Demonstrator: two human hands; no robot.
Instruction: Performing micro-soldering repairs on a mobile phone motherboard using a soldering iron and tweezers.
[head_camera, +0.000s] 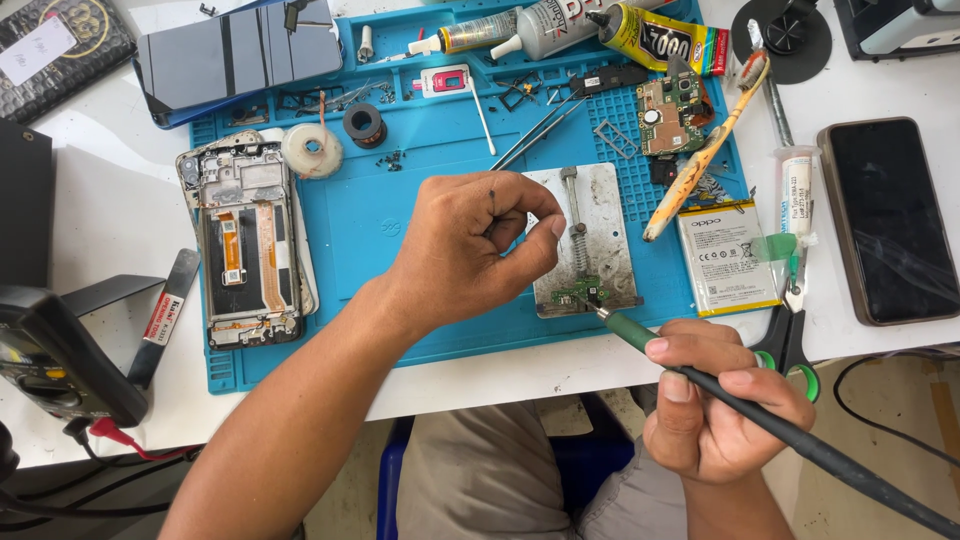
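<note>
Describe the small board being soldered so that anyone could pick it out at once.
On the blue work mat, find the grey metal holder plate at centre. The small green circuit board is clamped at its lower edge, under the soldering iron tip; the other board is larger and lies loose.

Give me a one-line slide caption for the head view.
Right hand touches a soldering iron to a small board clamped on a metal holder; left hand hovers above.

Part of the metal clamp plate (600, 215) is hidden by the left hand (470, 245). Right of the plate, the soldering iron (760, 420) is cut off at the frame's lower right corner. What the left fingertips pinch cannot be made out.
</note>
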